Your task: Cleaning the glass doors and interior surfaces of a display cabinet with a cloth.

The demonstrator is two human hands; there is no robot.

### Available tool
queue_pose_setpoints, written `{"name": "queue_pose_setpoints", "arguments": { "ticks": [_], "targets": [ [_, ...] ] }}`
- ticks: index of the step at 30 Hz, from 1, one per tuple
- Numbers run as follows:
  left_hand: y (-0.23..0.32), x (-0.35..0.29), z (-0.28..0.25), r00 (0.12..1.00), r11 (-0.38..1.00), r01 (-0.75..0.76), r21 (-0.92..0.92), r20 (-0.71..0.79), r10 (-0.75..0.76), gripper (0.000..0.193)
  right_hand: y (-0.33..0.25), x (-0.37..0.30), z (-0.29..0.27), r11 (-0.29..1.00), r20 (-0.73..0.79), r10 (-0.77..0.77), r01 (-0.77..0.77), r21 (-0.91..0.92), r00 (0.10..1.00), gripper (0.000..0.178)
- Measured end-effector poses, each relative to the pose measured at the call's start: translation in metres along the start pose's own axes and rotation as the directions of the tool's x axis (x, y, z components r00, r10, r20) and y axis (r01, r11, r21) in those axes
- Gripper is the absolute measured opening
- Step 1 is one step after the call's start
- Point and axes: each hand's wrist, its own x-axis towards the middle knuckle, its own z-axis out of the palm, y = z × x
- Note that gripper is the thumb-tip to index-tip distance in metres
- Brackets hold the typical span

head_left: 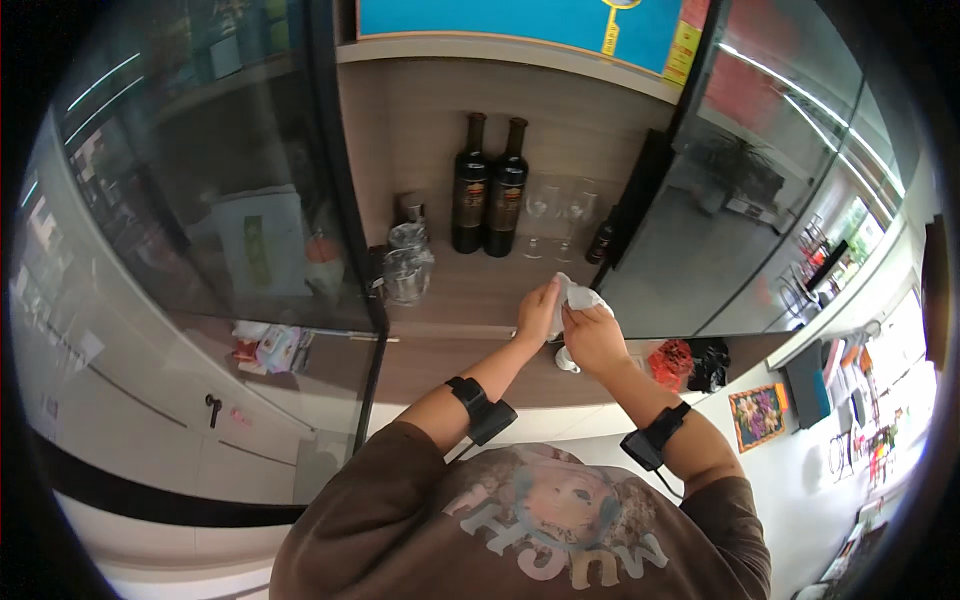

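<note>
In front of the cabinet shelf (pixel 470 292), my left hand (pixel 539 310) and my right hand (pixel 594 338) are close together. A crumpled white tissue (pixel 578 293) is pinched between them, its upper edge sticking out past the fingers. Whether anything is wrapped inside it I cannot tell. Behind the hands stand two dark wine bottles (pixel 470 195), side by side and upright. Two stemmed wine glasses (pixel 541 210) are to their right, and a small dark bottle (pixel 602 238) is beside the right frame. Clear glass cups (pixel 406 268) are grouped at the shelf's left.
Dark-framed glass doors (pixel 230 150) flank the shelf. On the lower ledge lie a white rounded object (pixel 567 360), a red plastic bag (pixel 670 364) and a black bag (pixel 710 364). A blue panel (pixel 520 20) is above. A flower picture (pixel 758 416) hangs at right.
</note>
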Motion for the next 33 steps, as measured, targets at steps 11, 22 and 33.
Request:
{"name": "queue_pose_setpoints", "arguments": {
  "ticks": [11, 22, 33],
  "targets": [
    [-0.004, -0.062, -0.087, 0.969, 0.934, 0.248, -0.257, 0.085, -0.233, 0.036, -0.045, 0.016, 0.048, 0.399, 0.271, 0.368, -0.414, 0.818, 0.89, 0.037],
    [-0.04, -0.166, -0.183, 0.858, 0.872, 0.487, 0.039, 0.168, -0.486, 0.023, -0.106, 0.099, 0.088, 0.885, 0.285, 0.234, -0.325, 0.333, 0.93, 0.078],
    [-0.016, -0.144, -0.167, 0.918, 0.93, 0.369, -0.005, 0.158, -0.363, 0.013, -0.094, 0.087, 0.116, 0.918, 0.013, -0.003, -0.003, 0.398, 1.0, 0.067]
  ]
}}
